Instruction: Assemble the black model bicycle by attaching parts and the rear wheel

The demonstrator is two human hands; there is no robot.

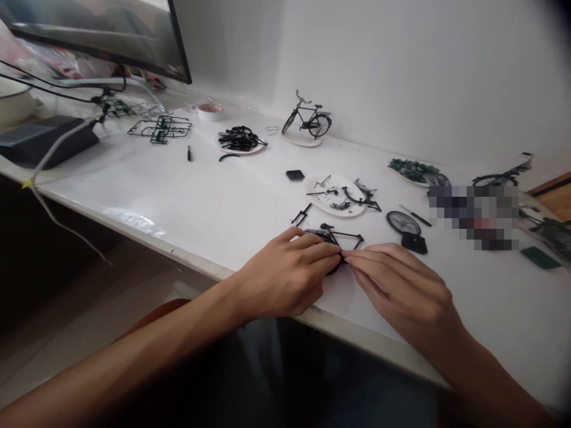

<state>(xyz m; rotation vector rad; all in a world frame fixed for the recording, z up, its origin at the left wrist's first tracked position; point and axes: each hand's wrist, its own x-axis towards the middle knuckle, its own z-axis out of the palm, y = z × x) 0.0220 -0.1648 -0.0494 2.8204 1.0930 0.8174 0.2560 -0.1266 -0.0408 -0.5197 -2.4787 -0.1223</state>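
A small black model bicycle frame (343,239) lies on the white table (200,196) near its front edge. My left hand (285,273) rests over its left part, fingers curled and pinched on the frame. My right hand (401,288) meets it from the right, fingertips pinched at the same spot on the frame. What the fingertips press there is hidden. A loose black wheel (402,222) and a black fork piece (302,214) lie just beyond the hands.
A paper plate of small parts (336,196) sits behind the frame. A finished model bicycle (307,120), a plate of black parts (241,140), green part sprues (160,128), a screwdriver (189,153) and a monitor (98,35) stand farther back. More parts lie at right (417,171).
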